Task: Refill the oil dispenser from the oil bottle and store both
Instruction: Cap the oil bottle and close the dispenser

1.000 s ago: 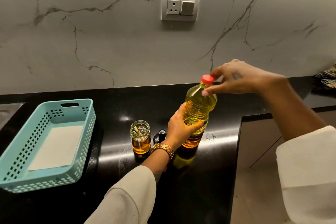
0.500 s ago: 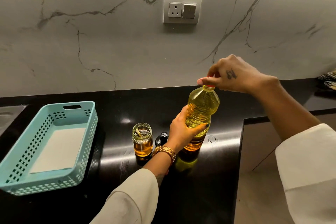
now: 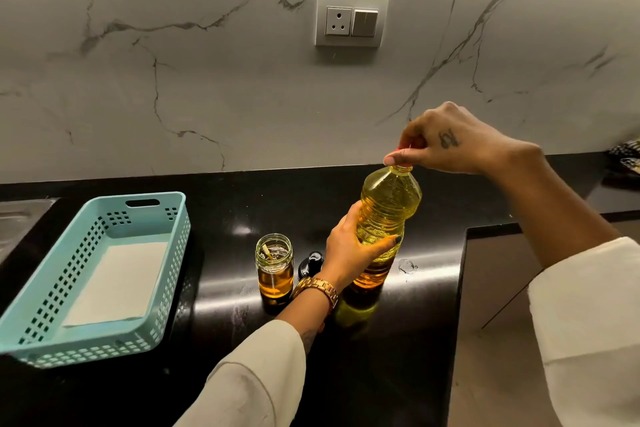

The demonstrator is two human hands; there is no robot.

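Head view: the oil bottle [image 3: 388, 218] is gripped by the left hand [image 3: 349, 253]; its red cap [image 3: 401, 152] is pinched by the right hand [image 3: 446, 142]. Left of the bottle, the open oil dispenser [image 3: 274, 267] could be knocked, and oil spilled.

The scene is dim and warm-toned, lit from above and in front. The glossy black stone countertop [image 3: 346, 374] throws back soft white glare patches near its middle, and a yellow glow pools at the base of the clear plastic bottle of yellow oil [image 3: 386, 218], which looks backlit. The grey-veined marble wall [image 3: 173, 80] is evenly lit, darkening toward the corners. Straight lines bow at the edges from the wide lens. The cream sleeves [image 3: 588, 340] nearest the camera are soft.
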